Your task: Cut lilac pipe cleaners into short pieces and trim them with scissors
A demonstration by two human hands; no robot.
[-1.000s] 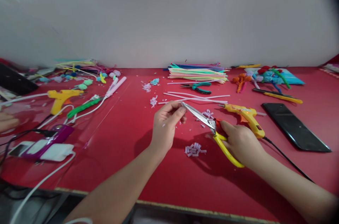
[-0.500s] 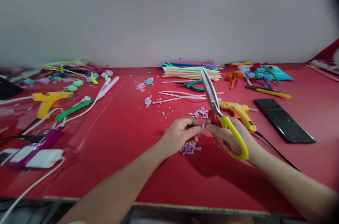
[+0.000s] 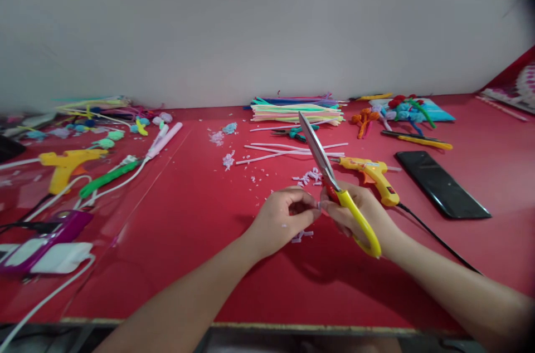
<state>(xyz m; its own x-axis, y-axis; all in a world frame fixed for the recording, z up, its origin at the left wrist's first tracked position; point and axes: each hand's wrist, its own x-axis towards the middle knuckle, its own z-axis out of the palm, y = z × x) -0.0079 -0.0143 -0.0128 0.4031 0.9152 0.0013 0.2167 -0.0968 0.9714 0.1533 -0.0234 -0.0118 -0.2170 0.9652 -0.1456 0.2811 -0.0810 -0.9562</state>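
My left hand (image 3: 278, 219) is closed in a pinch at a short piece of lilac pipe cleaner (image 3: 319, 205). The fingertips of my right hand (image 3: 370, 211) meet that same piece from the other side. Yellow-handled scissors (image 3: 320, 150) are also held in my right hand, blades pointing up and to the left, away from the piece. Cut lilac pieces (image 3: 304, 235) lie below my left hand, which partly hides them. Another small heap of cut pieces (image 3: 309, 176) rests just beyond my fingers. Several long lilac pipe cleaners (image 3: 288, 150) lie farther back.
Behind are teal-handled pliers (image 3: 296, 133) and a bundle of coloured pipe cleaners (image 3: 298, 113). To the right lie a yellow glue gun (image 3: 378, 177) with a black cord and a phone (image 3: 443, 183). Another glue gun (image 3: 69, 163) and a purple power strip (image 3: 62, 230) are at left.
The scissors have tilted farther left. My hands stay together at the lilac piece, and my left hand hides more of the heap below it. The whole view has shifted slightly.
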